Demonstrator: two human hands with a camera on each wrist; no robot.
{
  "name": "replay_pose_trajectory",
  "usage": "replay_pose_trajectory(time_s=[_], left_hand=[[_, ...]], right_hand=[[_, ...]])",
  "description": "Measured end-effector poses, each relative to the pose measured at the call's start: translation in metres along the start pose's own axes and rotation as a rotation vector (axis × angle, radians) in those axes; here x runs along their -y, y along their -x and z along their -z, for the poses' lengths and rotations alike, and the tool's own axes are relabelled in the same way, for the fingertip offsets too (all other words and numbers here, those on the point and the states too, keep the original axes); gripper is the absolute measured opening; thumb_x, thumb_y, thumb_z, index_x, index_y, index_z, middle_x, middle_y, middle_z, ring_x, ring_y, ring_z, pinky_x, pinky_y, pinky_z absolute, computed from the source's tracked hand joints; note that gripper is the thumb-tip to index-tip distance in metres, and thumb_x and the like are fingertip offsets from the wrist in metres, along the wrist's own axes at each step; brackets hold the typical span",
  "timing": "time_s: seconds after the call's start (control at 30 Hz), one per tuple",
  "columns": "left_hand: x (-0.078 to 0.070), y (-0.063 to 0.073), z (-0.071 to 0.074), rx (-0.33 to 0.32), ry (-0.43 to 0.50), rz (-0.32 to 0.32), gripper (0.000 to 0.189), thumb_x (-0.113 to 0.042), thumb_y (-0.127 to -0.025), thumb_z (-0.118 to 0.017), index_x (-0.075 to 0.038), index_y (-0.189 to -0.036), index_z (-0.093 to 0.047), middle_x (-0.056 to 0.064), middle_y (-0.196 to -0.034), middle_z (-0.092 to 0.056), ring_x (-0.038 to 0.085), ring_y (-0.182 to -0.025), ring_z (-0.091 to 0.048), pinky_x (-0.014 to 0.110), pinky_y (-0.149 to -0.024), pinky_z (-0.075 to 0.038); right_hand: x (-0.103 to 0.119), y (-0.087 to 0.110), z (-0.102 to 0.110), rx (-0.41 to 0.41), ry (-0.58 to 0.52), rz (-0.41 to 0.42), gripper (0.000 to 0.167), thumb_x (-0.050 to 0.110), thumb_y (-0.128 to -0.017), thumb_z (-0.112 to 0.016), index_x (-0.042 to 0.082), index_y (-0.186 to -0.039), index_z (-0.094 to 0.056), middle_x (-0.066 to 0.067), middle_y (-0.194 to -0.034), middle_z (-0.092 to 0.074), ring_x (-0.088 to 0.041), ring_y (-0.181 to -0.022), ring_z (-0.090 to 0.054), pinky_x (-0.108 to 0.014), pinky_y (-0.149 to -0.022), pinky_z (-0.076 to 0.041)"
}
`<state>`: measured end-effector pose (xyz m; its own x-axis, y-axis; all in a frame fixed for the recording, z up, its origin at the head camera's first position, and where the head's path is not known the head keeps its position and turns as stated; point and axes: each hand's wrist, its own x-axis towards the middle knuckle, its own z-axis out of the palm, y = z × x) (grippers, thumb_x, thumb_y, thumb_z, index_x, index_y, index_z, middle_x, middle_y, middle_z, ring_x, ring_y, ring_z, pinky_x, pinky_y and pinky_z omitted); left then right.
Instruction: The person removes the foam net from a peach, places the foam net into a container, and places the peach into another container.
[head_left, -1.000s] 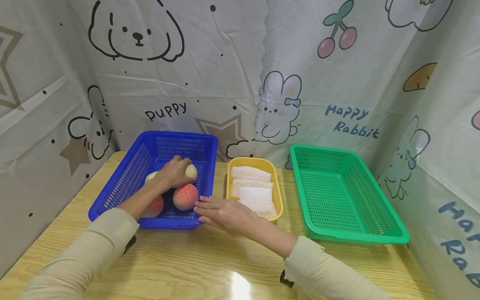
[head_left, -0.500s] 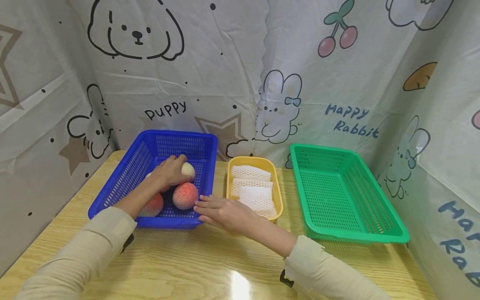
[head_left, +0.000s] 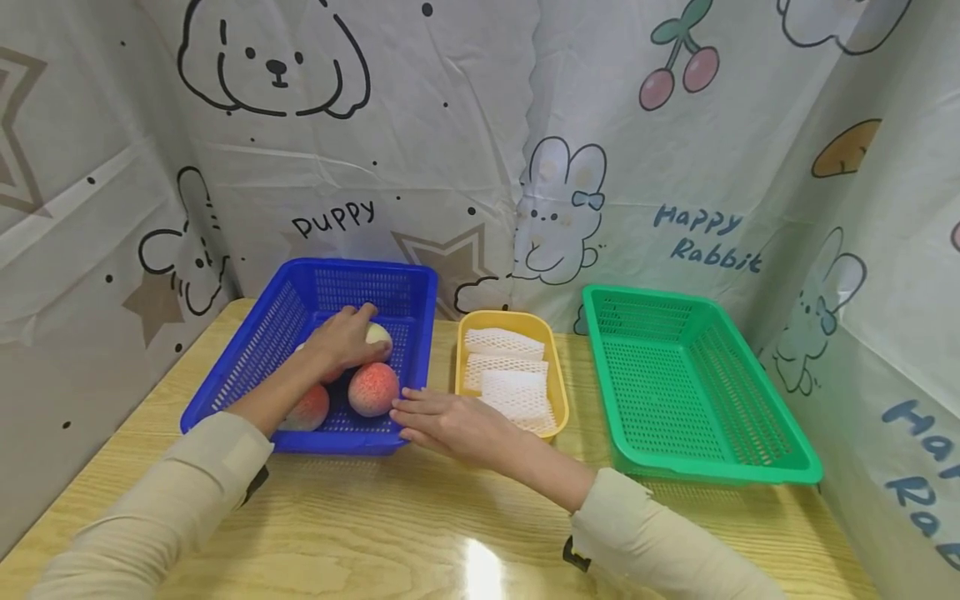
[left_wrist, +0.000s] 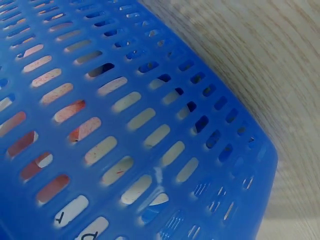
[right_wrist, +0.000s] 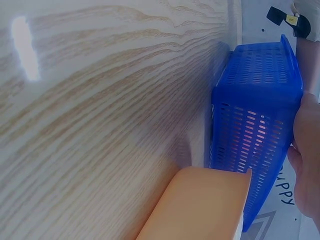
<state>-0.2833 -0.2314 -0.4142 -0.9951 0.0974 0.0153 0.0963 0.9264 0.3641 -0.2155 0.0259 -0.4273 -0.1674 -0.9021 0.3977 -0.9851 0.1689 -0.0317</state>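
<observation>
Inside the blue basket [head_left: 431, 321], my left hand [head_left: 341, 340] grips a pale peach [head_left: 379, 337] from above. Its palm and forearm cover part of the fruit around it. A red peach [head_left: 373, 389] lies just in front of the held one, and another peach [head_left: 309, 408] sits under the left forearm, partly hidden. My right hand [head_left: 456, 427] rests with straight fingers on the basket's near right corner. In the left wrist view the slotted basket wall [left_wrist: 165, 112] hides the hand, with bits of fruit showing through. The right wrist view shows the right hand [right_wrist: 307, 155] against the basket rim.
Right of the blue basket stands a yellow tray [head_left: 562, 392] with several white foam net sleeves [head_left: 513, 392]. A green basket [head_left: 712, 475] sits farther right. All stand on a wooden table [head_left: 390, 525], with a printed curtain [head_left: 450, 108] behind and at the sides.
The left hand has shifted slightly left with the pale peach, which moved a little with it. The right hand has stayed on the basket's corner.
</observation>
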Motion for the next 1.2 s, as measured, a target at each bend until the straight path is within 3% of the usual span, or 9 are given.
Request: replay_pose_trajectory(time_s=[0.23,0.37,0.5,0.63,0.77,0.93,1.07,1.2], left_hand=[[-0.008,0.002,0.005,-0.05,-0.013,-0.015,0.065,-0.034,-0.096,-0.061,-0.001,-0.147,-0.038,0.031,-0.135,-0.048,0.047,-0.116,-0.053,0.064,-0.094,-0.046],[-0.015,0.001,0.007,-0.081,-0.036,-0.038,0.062,-0.032,-0.097,-0.06,-0.003,-0.147,-0.039,0.031,-0.14,-0.046,0.05,-0.123,-0.049,0.067,-0.095,-0.044],[-0.023,0.0,0.006,-0.101,-0.074,-0.068,0.061,-0.03,-0.097,-0.06,-0.004,-0.148,-0.039,0.03,-0.142,-0.044,0.049,-0.125,-0.047,0.067,-0.093,-0.046],[-0.03,0.0,0.004,-0.156,-0.089,-0.125,0.058,-0.027,-0.098,-0.06,-0.004,-0.147,-0.041,0.028,-0.14,-0.048,0.048,-0.123,-0.05,0.065,-0.09,-0.049],[-0.037,-0.002,0.004,-0.195,-0.084,-0.166,0.057,-0.028,-0.099,-0.059,-0.006,-0.148,-0.042,0.027,-0.141,-0.048,0.047,-0.124,-0.05,0.064,-0.091,-0.049],[-0.047,-0.005,0.004,-0.19,-0.084,-0.178,0.059,-0.031,-0.101,-0.057,-0.009,-0.152,-0.038,0.026,-0.147,-0.043,0.047,-0.13,-0.044,0.065,-0.097,-0.045],[-0.056,-0.006,0.005,-0.176,-0.101,-0.178,0.062,-0.037,-0.102,-0.054,-0.013,-0.155,-0.035,0.027,-0.154,-0.032,0.049,-0.136,-0.037,0.066,-0.103,-0.039],[-0.065,-0.007,0.005,-0.193,-0.131,-0.147,0.064,-0.046,-0.101,-0.05,-0.018,-0.156,-0.034,0.025,-0.159,-0.023,0.05,-0.141,-0.027,0.066,-0.113,-0.024]], right_hand=[[0.0,-0.001,0.0,-0.012,0.026,0.013,0.032,0.022,-0.101,-0.061,0.005,-0.128,-0.068,-0.009,-0.131,-0.064,-0.022,-0.129,-0.054,-0.027,-0.112,-0.034],[-0.001,-0.002,0.0,-0.013,0.108,0.015,0.033,0.025,-0.101,-0.062,0.007,-0.127,-0.069,-0.004,-0.129,-0.066,-0.02,-0.128,-0.055,-0.034,-0.112,-0.037],[0.0,-0.002,0.001,0.015,0.205,-0.002,0.035,0.03,-0.101,-0.06,0.012,-0.13,-0.068,0.002,-0.129,-0.065,-0.017,-0.128,-0.055,-0.04,-0.115,-0.033],[0.0,-0.001,0.006,0.03,0.21,-0.048,0.036,0.031,-0.102,-0.058,0.013,-0.133,-0.066,0.0,-0.132,-0.063,-0.017,-0.129,-0.053,-0.044,-0.118,-0.026],[-0.002,-0.001,0.016,0.021,0.233,-0.12,0.04,0.033,-0.103,-0.055,0.013,-0.136,-0.063,-0.001,-0.137,-0.06,-0.019,-0.131,-0.052,-0.048,-0.12,-0.02],[-0.003,0.0,0.029,0.053,0.28,-0.237,0.046,0.041,-0.105,-0.046,0.016,-0.142,-0.057,-0.001,-0.143,-0.055,-0.022,-0.137,-0.045,-0.05,-0.121,-0.015],[-0.003,0.001,0.039,0.147,0.281,-0.387,0.053,0.048,-0.107,-0.036,0.02,-0.15,-0.047,-0.003,-0.151,-0.047,-0.026,-0.144,-0.034,-0.052,-0.12,-0.015],[-0.006,0.003,0.052,0.268,0.28,-0.565,0.057,0.053,-0.106,-0.03,0.026,-0.156,-0.036,-0.006,-0.158,-0.036,-0.031,-0.147,-0.024,-0.054,-0.119,-0.019]])
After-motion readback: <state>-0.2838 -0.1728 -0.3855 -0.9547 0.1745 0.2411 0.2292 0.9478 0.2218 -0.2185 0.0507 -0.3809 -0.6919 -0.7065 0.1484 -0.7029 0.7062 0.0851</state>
